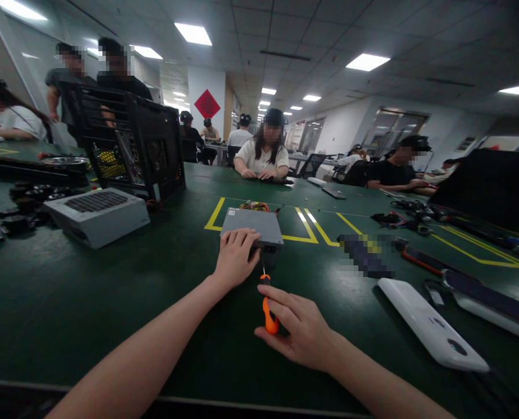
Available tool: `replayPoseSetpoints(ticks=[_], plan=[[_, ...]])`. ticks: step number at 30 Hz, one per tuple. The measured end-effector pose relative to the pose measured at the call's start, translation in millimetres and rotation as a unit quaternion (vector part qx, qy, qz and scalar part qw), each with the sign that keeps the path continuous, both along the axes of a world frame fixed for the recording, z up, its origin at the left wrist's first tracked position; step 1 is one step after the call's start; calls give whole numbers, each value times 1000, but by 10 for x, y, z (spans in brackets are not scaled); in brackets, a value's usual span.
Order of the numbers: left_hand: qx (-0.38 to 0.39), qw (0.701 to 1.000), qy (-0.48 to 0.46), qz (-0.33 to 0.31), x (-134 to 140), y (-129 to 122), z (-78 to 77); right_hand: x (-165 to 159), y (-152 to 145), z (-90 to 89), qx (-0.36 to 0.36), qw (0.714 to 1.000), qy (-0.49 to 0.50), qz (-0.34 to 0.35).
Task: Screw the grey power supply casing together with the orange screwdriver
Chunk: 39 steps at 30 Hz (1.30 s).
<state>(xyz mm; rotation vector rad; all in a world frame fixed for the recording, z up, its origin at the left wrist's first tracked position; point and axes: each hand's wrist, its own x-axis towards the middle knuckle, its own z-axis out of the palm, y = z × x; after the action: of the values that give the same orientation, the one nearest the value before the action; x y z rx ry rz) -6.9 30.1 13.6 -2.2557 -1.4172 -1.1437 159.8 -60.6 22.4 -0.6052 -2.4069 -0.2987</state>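
A grey metal computer power supply (259,224) lies in front of me on the green table, a bundle of coloured wires (254,206) at its far side. My left hand (237,253) grips its near left corner, fingers over the top and thumb down by the near face. In my right hand (300,326) is a screwdriver (270,314) with an orange and black handle, held between thumb and fingers. Its thin shaft points away from me at the near face of the power supply. Whether the tip sits in a screw is too small to tell.
An open black computer case (128,145) stands at left, with another power supply (97,215) before it. A white device (434,326) and a dark device (495,302) lie at right. Yellow tape (300,238) marks the table (176,349). A person (263,151) sits opposite.
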Motion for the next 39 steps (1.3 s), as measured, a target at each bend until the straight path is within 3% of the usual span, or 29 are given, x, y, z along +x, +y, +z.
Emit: replayPoseSetpoints(ticks=[5, 8, 12, 15, 18, 21, 29, 35, 39], plan=[[2, 1000, 1, 3, 0, 9, -7, 3, -10, 34, -43, 998, -37, -5], [1, 1000, 2, 4, 0, 9, -5, -3, -21, 65, -22, 997, -73, -1], [-2, 1000, 3, 2, -1, 0, 0, -3, 10, 12, 12, 999, -30, 5], [-2, 1000, 2, 1, 0, -4, 2, -1, 29, -34, -2, 1000, 0, -7], [-3, 1000, 1, 3, 1, -3, 3, -9, 12, -16, -42, 998, -39, -15], [-3, 1000, 1, 4, 1, 1, 2, -15, -11, 21, -31, 996, -87, -16], [-2, 1000, 5, 0, -2, 10, -7, 79, 89, -40, 13, 997, 68, -37], [-2, 1000, 6, 0, -4, 16, -11, 79, 90, -3, 44, 998, 19, -34], [-2, 1000, 4, -1, 0, 17, -15, 69, 94, -39, 27, 999, 6, -44]])
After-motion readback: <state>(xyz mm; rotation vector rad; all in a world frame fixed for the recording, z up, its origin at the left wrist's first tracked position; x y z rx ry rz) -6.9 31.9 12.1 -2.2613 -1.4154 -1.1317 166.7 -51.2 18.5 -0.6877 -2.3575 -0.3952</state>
